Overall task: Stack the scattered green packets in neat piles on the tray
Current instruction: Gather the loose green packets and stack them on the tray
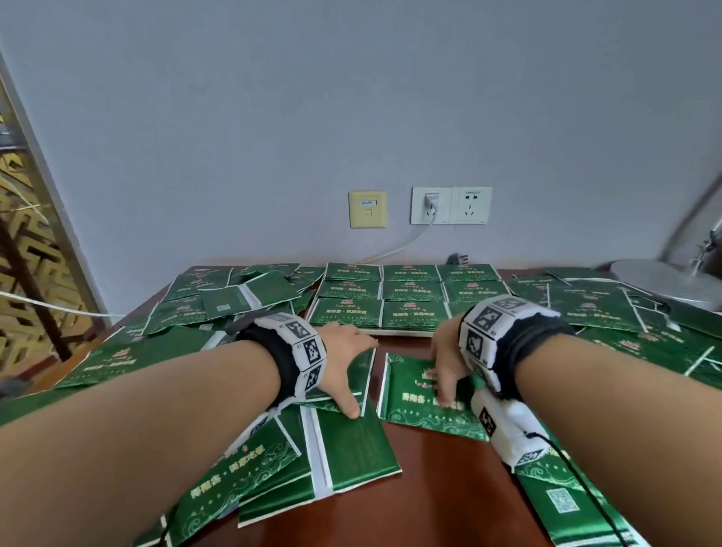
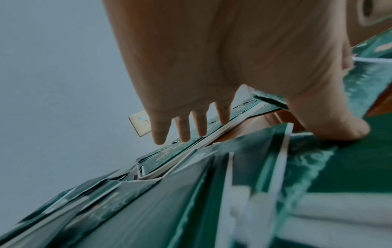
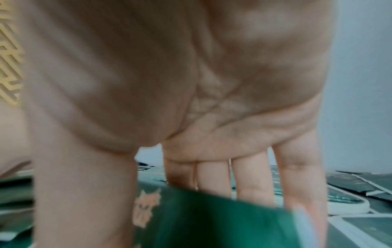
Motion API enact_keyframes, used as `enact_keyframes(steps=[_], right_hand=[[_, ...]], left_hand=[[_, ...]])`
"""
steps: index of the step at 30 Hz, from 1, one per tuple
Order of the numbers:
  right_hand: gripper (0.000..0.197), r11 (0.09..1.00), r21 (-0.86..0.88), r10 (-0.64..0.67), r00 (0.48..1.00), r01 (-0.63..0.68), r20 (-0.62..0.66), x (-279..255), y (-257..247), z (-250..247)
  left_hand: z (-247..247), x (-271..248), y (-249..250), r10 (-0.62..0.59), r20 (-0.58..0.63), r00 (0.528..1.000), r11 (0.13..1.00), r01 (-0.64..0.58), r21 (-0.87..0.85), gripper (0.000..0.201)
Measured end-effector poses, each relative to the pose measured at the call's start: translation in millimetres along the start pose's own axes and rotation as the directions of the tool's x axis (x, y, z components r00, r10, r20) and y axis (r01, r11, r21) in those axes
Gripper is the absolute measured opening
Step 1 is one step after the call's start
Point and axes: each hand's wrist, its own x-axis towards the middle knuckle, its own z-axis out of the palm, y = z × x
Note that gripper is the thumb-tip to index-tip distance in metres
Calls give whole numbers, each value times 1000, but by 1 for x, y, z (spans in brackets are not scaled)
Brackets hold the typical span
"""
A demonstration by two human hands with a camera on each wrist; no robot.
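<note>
Left hand (image 1: 343,357) lies spread, thumb pressing a packet (image 1: 352,450) whose far edge it hides; bare desk (image 1: 442,502) between; right hand (image 1: 446,365) pinches a second packet (image 1: 418,408), fingertips hidden behind it; tray (image 1: 349,329) of piles beyond

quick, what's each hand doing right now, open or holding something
Left hand: open, fingers straight, thumb pressing on a green packet.
Right hand: pinches the front-side packet lying on the table, thumb on top.
</note>
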Motion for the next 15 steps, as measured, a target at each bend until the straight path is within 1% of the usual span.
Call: enact_keyframes(steps=[1,3,4,6,8,10,15], right_hand=[[54,1000,-11,-12,1000,12,-25,3,-1,2],[59,998,-53,-22,1000,23,6,9,-2,3],[62,997,-67,-24,1000,24,-2,11,-1,2],[66,999,-39,-21,997,18,-78,18,1,0],[68,999,-38,-37,994,33,-103,21,3,2],[67,998,-51,-39,992,33,-120,26,3,5],[73,998,-51,-30,984,21,-173,30,1,12]], left_hand=[[-2,4,0,-6,21,1000,1000,6,1,116],[-8,11,-2,-29,79,996,999,27,32,123],[-11,14,-3,-43,103,994,998,37,58,126],[-14,19,-2,-61,144,988,994,47,101,130],[-14,24,-2,-70,173,982,992,50,117,132],[-13,26,-3,-76,177,981,991,54,126,132],[-6,26,-6,-53,118,992,995,42,90,126]])
